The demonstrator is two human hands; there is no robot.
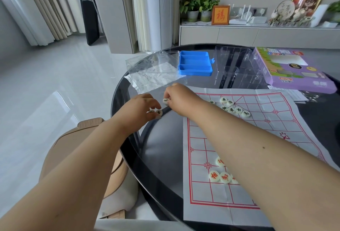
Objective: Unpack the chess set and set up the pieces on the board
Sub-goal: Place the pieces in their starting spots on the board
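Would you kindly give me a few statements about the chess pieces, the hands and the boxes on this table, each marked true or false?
1. The right hand pinches a black-lettered piece. True.
2. The blue tray is filled with pieces. False: its compartments are empty.
3. The left hand holds pieces off the paper board, over the glass table. True.
4. The red-lettered pieces lie at the board's far end. False: they lie at the near end; the black-lettered cluster is at the far end.
5. The purple box sits left of the blue tray. False: it sits to the right.
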